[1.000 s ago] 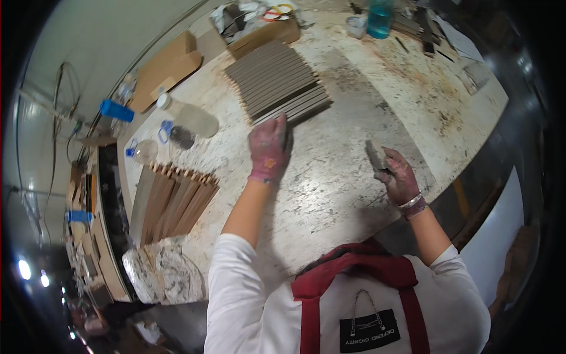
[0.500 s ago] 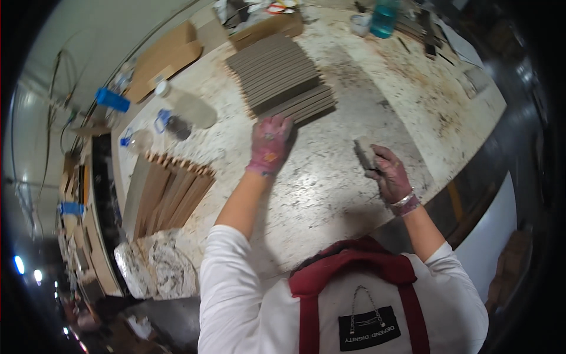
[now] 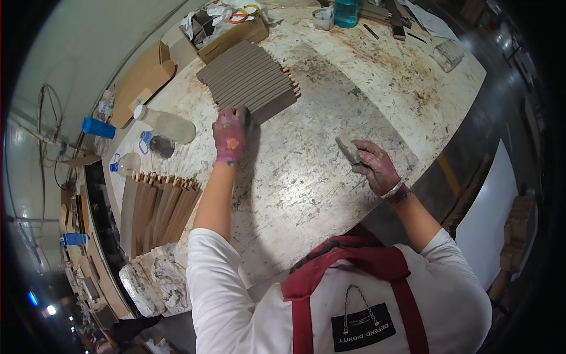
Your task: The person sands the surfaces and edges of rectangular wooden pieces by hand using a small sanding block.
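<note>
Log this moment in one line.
left hand: at near corner of grey strip stack | right hand: holding grey block | brown strips: on table

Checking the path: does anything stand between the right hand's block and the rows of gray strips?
Nothing visible stands between the block in the right hand and the gray strips; tabletop lies between. The left hand is at their near-left corner, off that line.

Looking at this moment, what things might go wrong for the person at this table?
The left hand is at the near-left corner of the grey strip stack; an uneven push might skew the strips. The right hand appears to hold the grey block by its lower end, so it may slip. The white-capped bottle stands left of the left hand and might be knocked by a wide swing.
</note>
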`<state>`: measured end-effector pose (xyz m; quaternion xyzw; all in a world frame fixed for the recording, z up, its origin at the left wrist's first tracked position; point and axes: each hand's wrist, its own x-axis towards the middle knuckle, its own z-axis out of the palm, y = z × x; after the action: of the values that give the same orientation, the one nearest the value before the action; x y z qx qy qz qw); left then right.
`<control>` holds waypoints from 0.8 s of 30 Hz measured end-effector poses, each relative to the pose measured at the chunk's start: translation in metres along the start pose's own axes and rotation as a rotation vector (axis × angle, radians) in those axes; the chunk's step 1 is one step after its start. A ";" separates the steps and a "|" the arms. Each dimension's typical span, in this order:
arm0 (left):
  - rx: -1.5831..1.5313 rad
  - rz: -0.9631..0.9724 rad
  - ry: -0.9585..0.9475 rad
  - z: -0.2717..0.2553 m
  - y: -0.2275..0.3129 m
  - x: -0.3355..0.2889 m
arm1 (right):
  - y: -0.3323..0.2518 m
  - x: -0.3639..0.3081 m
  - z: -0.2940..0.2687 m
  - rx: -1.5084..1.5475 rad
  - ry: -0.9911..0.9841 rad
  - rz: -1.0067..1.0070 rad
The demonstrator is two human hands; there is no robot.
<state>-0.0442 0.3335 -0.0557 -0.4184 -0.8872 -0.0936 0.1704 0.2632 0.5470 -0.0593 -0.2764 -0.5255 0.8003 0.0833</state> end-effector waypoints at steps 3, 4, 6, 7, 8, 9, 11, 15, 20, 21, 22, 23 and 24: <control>0.081 0.080 0.014 0.002 0.008 -0.018 | 0.001 -0.002 -0.003 -0.006 0.000 0.009; 0.113 0.122 0.004 0.008 0.007 -0.024 | 0.001 -0.002 -0.003 -0.008 0.001 0.012; 0.050 0.083 -0.044 0.015 0.008 -0.033 | 0.001 -0.004 -0.003 -0.015 0.006 0.015; 0.009 0.068 -0.038 0.018 0.006 -0.035 | 0.000 -0.003 -0.001 -0.019 0.007 0.012; -0.037 0.052 -0.030 0.016 0.009 -0.036 | -0.001 -0.002 -0.002 -0.028 0.010 0.010; -0.157 0.059 -0.011 0.009 0.009 -0.036 | -0.002 0.000 -0.004 -0.042 0.012 -0.004; -0.621 -0.242 -0.227 -0.003 0.005 -0.051 | -0.005 0.006 -0.007 -0.073 0.005 -0.022; -0.598 -0.265 -0.467 -0.044 0.038 -0.064 | -0.014 0.017 -0.007 -0.200 0.045 -0.103; -0.371 0.175 -0.145 -0.029 0.086 -0.088 | -0.006 0.054 0.020 -0.379 -0.033 -0.214; -0.358 0.179 -0.155 -0.024 0.086 -0.093 | -0.006 0.059 0.024 -0.402 -0.045 -0.202; -0.345 0.183 -0.166 -0.015 0.087 -0.098 | -0.004 0.062 0.027 -0.425 -0.055 -0.191; -0.328 0.189 -0.174 -0.012 0.087 -0.100 | 0.001 0.065 0.028 -0.428 -0.070 -0.209; -0.332 0.172 -0.170 -0.010 0.087 -0.102 | 0.006 0.068 0.028 -0.452 -0.077 -0.190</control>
<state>0.0859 0.3131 -0.0832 -0.5216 -0.8317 -0.1880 0.0311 0.1932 0.5511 -0.0807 -0.2066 -0.7174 0.6612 0.0740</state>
